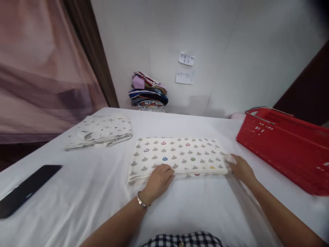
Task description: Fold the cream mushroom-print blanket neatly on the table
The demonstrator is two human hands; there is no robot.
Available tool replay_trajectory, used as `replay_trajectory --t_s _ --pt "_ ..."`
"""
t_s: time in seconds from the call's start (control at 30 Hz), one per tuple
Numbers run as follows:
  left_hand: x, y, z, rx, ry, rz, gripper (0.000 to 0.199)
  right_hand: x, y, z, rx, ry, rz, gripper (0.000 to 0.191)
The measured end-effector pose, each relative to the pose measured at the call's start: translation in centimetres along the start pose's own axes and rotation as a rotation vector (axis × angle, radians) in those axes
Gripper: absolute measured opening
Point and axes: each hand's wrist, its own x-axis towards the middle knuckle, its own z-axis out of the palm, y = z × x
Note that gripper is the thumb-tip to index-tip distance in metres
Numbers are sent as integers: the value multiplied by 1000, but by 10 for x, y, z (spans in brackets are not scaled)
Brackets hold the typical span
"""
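Note:
A folded white cloth [180, 156] printed with grey mushroom shapes and a few coloured ones lies flat in front of me, its layers showing along the near edge. My left hand [159, 180] is closed over that near edge, left of its middle, fingers bent on top of the fabric. At the right end, my right hand [240, 168] pinches the near corner; its fingertips are partly hidden by the cloth. A second folded white cloth [102, 130] with small dark prints rests at the far left, away from both hands.
A white-covered table [205, 209] carries everything. A black phone [28, 188] lies at its left edge. The red basket [282, 151] with a metal handle stands on the right. Behind the table rises a stack of folded clothes [148, 92] by the wall; a pink curtain [43, 68] hangs left.

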Motion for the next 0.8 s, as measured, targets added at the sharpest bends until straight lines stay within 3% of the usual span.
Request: replay_trajectory --t_s 0.13,0.23,0.33,0.43,0.53,0.63,0.7,0.8 --pt "-1 -2 -5 28 46 -86 27 9 -37 5 106 61 -222 49" --pt "-4 -3 -5 93 59 -176 29 10 -57 21 81 -92 -313 56" --pt "-9 -2 -8 165 35 -256 28 5 -57 41 -41 -219 -302 56" --pt "-10 -6 -21 192 -21 -349 27 3 -47 52 -92 -237 -296 56" --pt "-5 -23 -42 209 -22 -454 23 10 -47 47 -104 -289 -286 56" --pt "0 -49 -57 219 61 -452 21 28 -68 36 -78 -292 -372 52" --pt "-1 -64 -56 234 57 -438 31 43 -90 32 -44 -248 -380 52" --pt "-12 -76 -43 260 -51 -497 48 64 -120 36 -33 -210 -328 56"
